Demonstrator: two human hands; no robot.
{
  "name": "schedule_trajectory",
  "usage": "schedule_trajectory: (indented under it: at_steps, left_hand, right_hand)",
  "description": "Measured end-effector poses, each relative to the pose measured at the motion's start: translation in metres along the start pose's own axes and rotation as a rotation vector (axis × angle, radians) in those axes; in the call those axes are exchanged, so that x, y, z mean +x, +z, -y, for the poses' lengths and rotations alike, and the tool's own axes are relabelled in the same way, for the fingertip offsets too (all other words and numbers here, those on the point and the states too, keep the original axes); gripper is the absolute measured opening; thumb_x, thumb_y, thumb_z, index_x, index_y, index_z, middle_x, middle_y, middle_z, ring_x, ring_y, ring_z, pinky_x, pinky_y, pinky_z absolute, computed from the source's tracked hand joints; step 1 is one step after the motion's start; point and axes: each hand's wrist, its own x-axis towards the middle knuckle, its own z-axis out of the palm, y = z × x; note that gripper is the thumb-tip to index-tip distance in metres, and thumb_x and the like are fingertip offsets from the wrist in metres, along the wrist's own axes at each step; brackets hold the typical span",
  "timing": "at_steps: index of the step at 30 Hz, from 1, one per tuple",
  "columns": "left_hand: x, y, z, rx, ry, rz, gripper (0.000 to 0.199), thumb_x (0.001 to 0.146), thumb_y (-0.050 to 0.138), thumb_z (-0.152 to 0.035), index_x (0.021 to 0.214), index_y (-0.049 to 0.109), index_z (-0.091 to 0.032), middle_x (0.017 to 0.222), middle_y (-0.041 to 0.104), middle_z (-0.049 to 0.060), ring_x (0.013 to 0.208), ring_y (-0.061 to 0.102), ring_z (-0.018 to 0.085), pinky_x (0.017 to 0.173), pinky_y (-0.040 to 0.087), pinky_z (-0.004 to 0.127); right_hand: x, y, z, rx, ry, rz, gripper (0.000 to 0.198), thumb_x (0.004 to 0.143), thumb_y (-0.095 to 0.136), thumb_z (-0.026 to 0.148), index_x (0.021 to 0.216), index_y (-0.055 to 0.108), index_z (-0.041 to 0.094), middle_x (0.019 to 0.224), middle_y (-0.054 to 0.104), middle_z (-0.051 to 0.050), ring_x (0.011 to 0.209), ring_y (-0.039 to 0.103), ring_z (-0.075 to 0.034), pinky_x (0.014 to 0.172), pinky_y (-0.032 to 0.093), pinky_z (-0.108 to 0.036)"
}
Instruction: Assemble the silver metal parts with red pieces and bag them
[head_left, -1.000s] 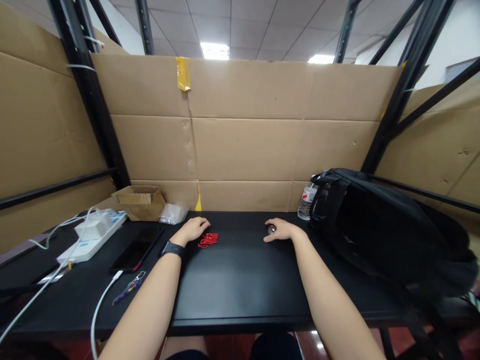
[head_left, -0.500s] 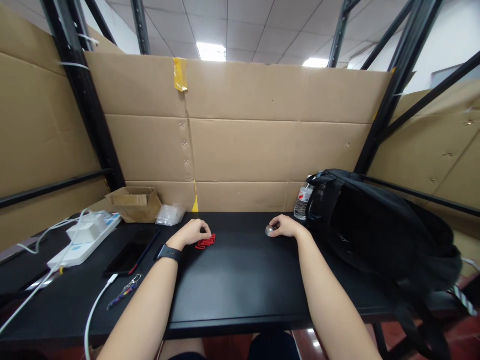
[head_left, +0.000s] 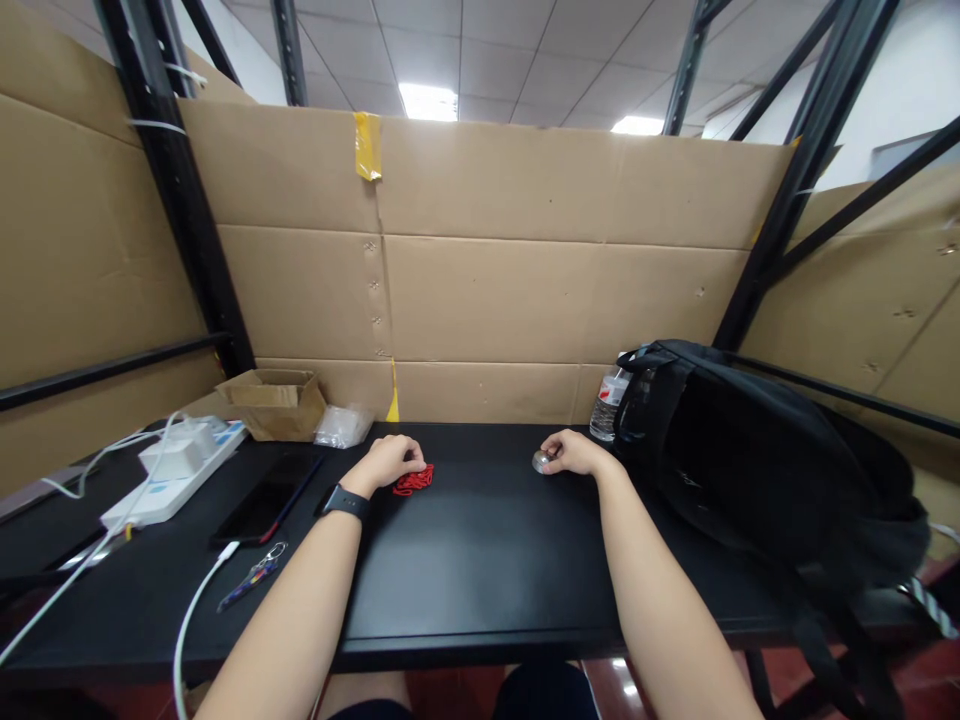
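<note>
Red cord (head_left: 412,481) lies bunched on the black table (head_left: 480,560), left of the middle. My left hand (head_left: 391,461), with a dark watch on its wrist, rests over the cord's far edge, its fingertips pinched on it. Farther right, a small, round, silvery object (head_left: 541,461) sits on the table. The fingers of my right hand (head_left: 574,453) are closed on its right side and hide part of it. Its exact kind is too small to make out. A wide stretch of table separates the hands.
A black backpack (head_left: 750,460) and a water bottle (head_left: 607,405) stand at right. To the left are a cardboard box (head_left: 281,412), a clear plastic bag (head_left: 343,427), a phone (head_left: 262,500), a keychain (head_left: 251,582) and a power strip (head_left: 142,510). A cardboard wall (head_left: 480,300) closes the back.
The whole view has shifted slightly to the left. Both hands keep their places beside the cord and the silvery object.
</note>
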Motion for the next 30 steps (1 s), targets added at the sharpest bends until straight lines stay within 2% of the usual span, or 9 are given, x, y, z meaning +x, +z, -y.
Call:
schedule_trajectory:
  at_steps: [3, 7, 10, 12, 15, 18, 20, 26, 30]
  left_hand:
    - [-0.001, -0.003, -0.005, -0.007, -0.015, -0.062, 0.017, 0.085, 0.062, -0.039, 0.081, 0.071, -0.025, 0.082, 0.076, 0.000, 0.080, 0.069, 0.020, 0.076, 0.042, 0.027]
    - [-0.001, -0.004, -0.011, -0.137, 0.069, -0.137, 0.019, 0.086, 0.062, -0.041, 0.086, 0.070, -0.024, 0.088, 0.076, 0.000, 0.080, 0.067, 0.018, 0.076, 0.044, 0.025]
    - [0.001, -0.002, -0.016, -0.216, 0.085, -0.171, 0.026, 0.084, 0.064, -0.042, 0.100, 0.072, -0.023, 0.094, 0.076, 0.001, 0.071, 0.064, 0.016, 0.071, 0.045, 0.025]
    - [0.001, 0.000, -0.021, -0.246, 0.086, -0.182, 0.030, 0.085, 0.063, -0.042, 0.105, 0.073, -0.022, 0.097, 0.076, 0.002, 0.067, 0.062, 0.016, 0.070, 0.046, 0.026]
    - [0.003, 0.004, -0.032, -0.268, 0.105, -0.233, 0.027, 0.087, 0.061, -0.042, 0.096, 0.076, -0.021, 0.099, 0.076, 0.004, 0.077, 0.065, 0.018, 0.076, 0.048, 0.028]
    - [0.005, 0.009, -0.044, -0.293, 0.105, -0.296, 0.027, 0.087, 0.061, -0.043, 0.092, 0.075, -0.021, 0.099, 0.075, 0.005, 0.087, 0.067, 0.021, 0.082, 0.049, 0.029]
    - [0.006, 0.013, -0.050, -0.336, 0.084, -0.304, 0.028, 0.088, 0.061, -0.044, 0.093, 0.074, -0.021, 0.099, 0.075, 0.005, 0.088, 0.068, 0.021, 0.083, 0.050, 0.030]
    - [0.013, 0.026, -0.055, -0.552, 0.110, -0.273, 0.027, 0.083, 0.066, -0.043, 0.090, 0.070, -0.018, 0.096, 0.076, 0.007, 0.091, 0.070, 0.021, 0.088, 0.052, 0.032]
    - [0.015, 0.028, -0.060, -0.688, 0.070, -0.302, 0.031, 0.078, 0.073, -0.041, 0.098, 0.072, -0.017, 0.102, 0.076, 0.009, 0.094, 0.071, 0.022, 0.092, 0.054, 0.034]
  right_hand:
    - [-0.001, -0.002, 0.001, 0.007, -0.015, 0.006, 0.052, 0.055, 0.088, 0.028, 0.105, 0.075, 0.016, 0.094, 0.073, -0.005, 0.080, 0.066, -0.017, 0.074, 0.048, -0.024]
    - [-0.003, -0.003, 0.004, 0.041, -0.033, -0.026, 0.056, 0.057, 0.087, 0.023, 0.111, 0.072, 0.017, 0.098, 0.071, -0.005, 0.076, 0.064, -0.015, 0.073, 0.048, -0.024]
    - [-0.003, -0.001, 0.011, 0.142, -0.064, -0.060, 0.056, 0.061, 0.083, 0.020, 0.116, 0.069, 0.016, 0.104, 0.068, -0.007, 0.074, 0.062, -0.013, 0.070, 0.050, -0.025]
    - [-0.001, 0.004, 0.022, 0.210, -0.135, -0.108, 0.057, 0.063, 0.082, 0.018, 0.118, 0.067, 0.017, 0.107, 0.066, -0.007, 0.077, 0.062, -0.014, 0.072, 0.052, -0.027]
    - [0.001, 0.016, 0.046, 0.299, -0.271, -0.192, 0.058, 0.062, 0.081, 0.017, 0.119, 0.067, 0.020, 0.108, 0.064, -0.006, 0.086, 0.061, -0.016, 0.076, 0.054, -0.030]
    - [0.001, 0.031, 0.075, 0.431, -0.357, -0.196, 0.059, 0.064, 0.080, 0.018, 0.121, 0.067, 0.021, 0.115, 0.062, -0.008, 0.089, 0.061, -0.017, 0.070, 0.054, -0.028]
    - [0.000, 0.040, 0.091, 0.475, -0.416, -0.152, 0.053, 0.065, 0.080, 0.019, 0.117, 0.069, 0.021, 0.119, 0.061, -0.009, 0.094, 0.062, -0.018, 0.072, 0.054, -0.029]
    - [-0.003, 0.061, 0.117, 0.656, -0.426, -0.165, 0.052, 0.063, 0.085, 0.027, 0.113, 0.069, 0.021, 0.120, 0.064, -0.009, 0.096, 0.064, -0.019, 0.070, 0.052, -0.028]
    - [-0.003, 0.070, 0.125, 0.742, -0.417, -0.210, 0.054, 0.062, 0.087, 0.030, 0.112, 0.069, 0.022, 0.118, 0.067, -0.008, 0.094, 0.063, -0.019, 0.066, 0.051, -0.027]
